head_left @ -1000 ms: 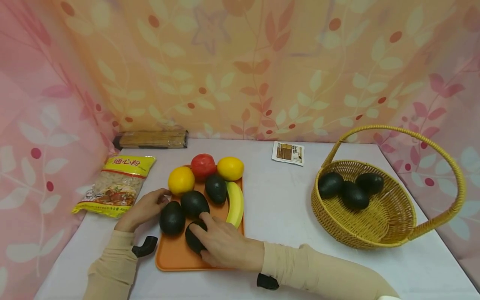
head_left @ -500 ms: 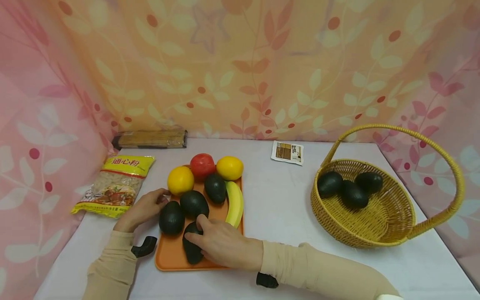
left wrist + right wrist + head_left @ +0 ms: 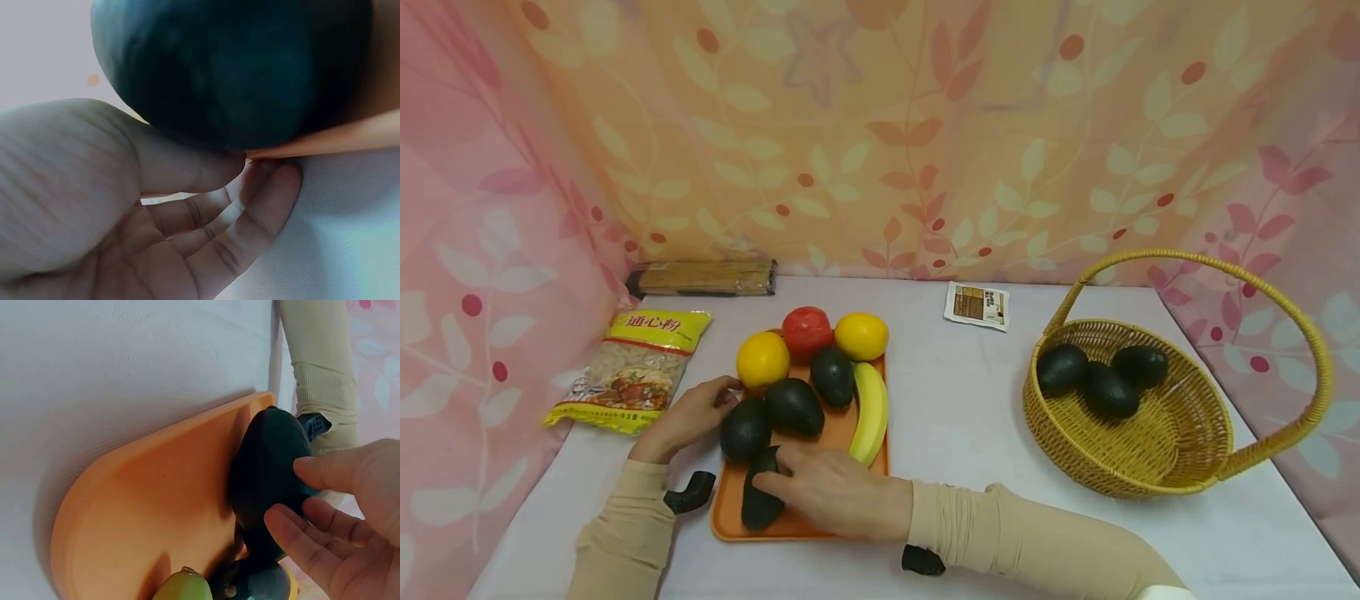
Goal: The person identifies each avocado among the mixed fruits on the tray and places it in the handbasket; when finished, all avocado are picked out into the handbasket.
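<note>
The tips of the right hand (image 3: 831, 492), thumb and fingers apart, are rested against the side of 1 avocado (image 3: 760, 504). By the left hand (image 3: 696, 417), the edge of an orange tray (image 3: 726, 521) is pinched between thumb and fingers. The touched avocado is seen to be dark green, nearly black, egg-shaped and elongated; it is laid on its side in the tray's near-left part. Also held on the tray are 3 more avocados (image 3: 795, 407), 2 yellow fruits (image 3: 763, 360), 1 red fruit (image 3: 807, 332) and 1 banana (image 3: 870, 417). Farther right, 3 dark fruits (image 3: 1111, 392) are contained in 1 wicker basket (image 3: 1067, 457). Beyond, 1 pasta bag (image 3: 632, 371), 1 brown packet (image 3: 707, 279) and 1 small sachet (image 3: 977, 306) are set out.
</note>
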`<state>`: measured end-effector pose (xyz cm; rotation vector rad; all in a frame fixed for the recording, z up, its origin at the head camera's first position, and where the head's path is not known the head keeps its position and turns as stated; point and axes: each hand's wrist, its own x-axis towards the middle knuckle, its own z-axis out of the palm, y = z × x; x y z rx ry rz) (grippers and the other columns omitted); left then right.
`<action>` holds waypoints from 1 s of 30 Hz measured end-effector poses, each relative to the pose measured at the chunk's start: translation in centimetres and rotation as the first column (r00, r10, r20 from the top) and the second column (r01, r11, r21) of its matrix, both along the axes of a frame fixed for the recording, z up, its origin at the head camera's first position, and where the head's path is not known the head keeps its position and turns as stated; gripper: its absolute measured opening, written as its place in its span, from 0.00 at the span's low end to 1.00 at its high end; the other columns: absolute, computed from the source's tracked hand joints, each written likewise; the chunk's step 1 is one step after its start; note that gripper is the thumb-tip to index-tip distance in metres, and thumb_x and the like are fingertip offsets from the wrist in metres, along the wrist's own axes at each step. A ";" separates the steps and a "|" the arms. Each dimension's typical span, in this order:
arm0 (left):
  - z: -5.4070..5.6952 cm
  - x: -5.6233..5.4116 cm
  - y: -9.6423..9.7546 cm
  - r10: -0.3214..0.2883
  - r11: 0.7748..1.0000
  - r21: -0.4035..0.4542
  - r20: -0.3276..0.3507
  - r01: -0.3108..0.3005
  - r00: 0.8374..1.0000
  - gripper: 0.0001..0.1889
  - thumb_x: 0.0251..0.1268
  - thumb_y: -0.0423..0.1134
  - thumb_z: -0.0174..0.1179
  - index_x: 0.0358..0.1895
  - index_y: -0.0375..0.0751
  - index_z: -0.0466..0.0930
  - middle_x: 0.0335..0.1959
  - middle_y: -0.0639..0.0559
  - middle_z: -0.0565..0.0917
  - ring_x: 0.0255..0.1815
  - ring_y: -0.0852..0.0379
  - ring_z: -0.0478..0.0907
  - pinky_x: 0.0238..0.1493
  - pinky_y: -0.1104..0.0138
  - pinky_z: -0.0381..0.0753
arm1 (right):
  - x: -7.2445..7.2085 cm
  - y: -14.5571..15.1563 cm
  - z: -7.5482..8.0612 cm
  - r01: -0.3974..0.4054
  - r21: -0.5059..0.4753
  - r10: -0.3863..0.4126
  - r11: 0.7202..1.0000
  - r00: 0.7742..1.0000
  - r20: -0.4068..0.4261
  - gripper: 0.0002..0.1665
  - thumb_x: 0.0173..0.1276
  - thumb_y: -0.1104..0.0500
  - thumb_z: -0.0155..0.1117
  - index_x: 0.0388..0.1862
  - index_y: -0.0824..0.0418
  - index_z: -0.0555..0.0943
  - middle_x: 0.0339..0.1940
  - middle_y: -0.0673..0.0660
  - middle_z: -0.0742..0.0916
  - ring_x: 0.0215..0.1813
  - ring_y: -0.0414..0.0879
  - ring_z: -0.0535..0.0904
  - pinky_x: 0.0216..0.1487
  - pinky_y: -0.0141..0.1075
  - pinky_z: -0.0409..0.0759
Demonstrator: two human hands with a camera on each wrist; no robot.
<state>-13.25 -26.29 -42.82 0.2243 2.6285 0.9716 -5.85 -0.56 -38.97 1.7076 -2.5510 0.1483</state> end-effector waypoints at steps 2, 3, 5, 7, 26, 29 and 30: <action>0.0 0.0 0.0 0.000 1.000 -0.001 0.000 0.000 1.000 0.19 0.69 0.31 0.52 0.60 0.27 0.71 0.42 0.38 0.82 0.41 0.49 0.76 0.47 0.53 0.77 | 0.1 0.0 0.0 -0.019 0.003 0.019 1.000 1.000 0.002 0.21 0.68 0.55 0.64 0.59 0.46 0.78 0.36 0.47 0.77 0.31 0.35 0.69 0.23 0.18 0.59; 0.1 0.0 0.0 0.000 1.000 -0.001 0.004 0.000 1.000 0.19 0.69 0.32 0.52 0.60 0.27 0.70 0.42 0.38 0.82 0.42 0.49 0.76 0.48 0.52 0.77 | 0.1 -0.1 0.0 -0.029 0.006 0.029 1.000 1.000 0.003 0.21 0.68 0.55 0.64 0.59 0.46 0.78 0.36 0.46 0.76 0.32 0.35 0.69 0.24 0.18 0.59; 0.1 0.1 0.0 0.003 1.000 -0.001 0.009 -0.003 1.000 0.19 0.69 0.32 0.52 0.61 0.26 0.70 0.43 0.38 0.82 0.43 0.48 0.76 0.49 0.51 0.77 | 0.2 -0.2 0.1 -0.048 0.012 0.048 0.999 0.999 -0.003 0.21 0.69 0.55 0.63 0.60 0.46 0.78 0.37 0.46 0.76 0.33 0.34 0.69 0.25 0.18 0.59; 0.1 0.1 0.0 0.004 1.000 0.001 0.011 -0.004 1.000 0.19 0.69 0.32 0.52 0.61 0.26 0.70 0.43 0.37 0.82 0.43 0.48 0.76 0.50 0.50 0.77 | 0.3 -0.2 0.1 -0.068 0.010 0.068 0.998 0.998 -0.002 0.19 0.70 0.55 0.62 0.60 0.46 0.79 0.38 0.46 0.76 0.33 0.34 0.70 0.26 0.17 0.60; 0.0 0.1 0.0 -0.024 1.000 -0.005 -0.030 0.024 0.999 0.19 0.68 0.29 0.50 0.60 0.26 0.71 0.41 0.39 0.82 0.42 0.49 0.77 0.48 0.53 0.76 | 0.5 -0.4 0.5 -0.065 0.006 0.065 0.998 0.998 0.015 0.22 0.66 0.53 0.65 0.60 0.49 0.79 0.48 0.48 0.80 0.42 0.36 0.76 0.42 0.20 0.74; 0.0 0.1 -0.1 -0.025 1.000 -0.004 -0.031 0.025 0.999 0.19 0.69 0.29 0.50 0.60 0.26 0.71 0.42 0.37 0.82 0.43 0.48 0.77 0.48 0.51 0.77 | 0.4 -0.4 0.4 -0.035 0.001 0.035 0.999 0.999 0.005 0.25 0.66 0.54 0.65 0.62 0.49 0.78 0.49 0.50 0.79 0.42 0.36 0.76 0.40 0.19 0.75; -0.1 0.1 -0.1 -0.025 1.000 -0.004 -0.033 0.025 0.999 0.19 0.69 0.29 0.50 0.60 0.26 0.71 0.42 0.37 0.83 0.43 0.47 0.77 0.48 0.51 0.77 | 0.4 -0.4 0.4 -0.034 0.004 0.034 0.999 0.999 0.007 0.25 0.66 0.54 0.65 0.63 0.49 0.77 0.50 0.50 0.80 0.43 0.36 0.77 0.40 0.19 0.75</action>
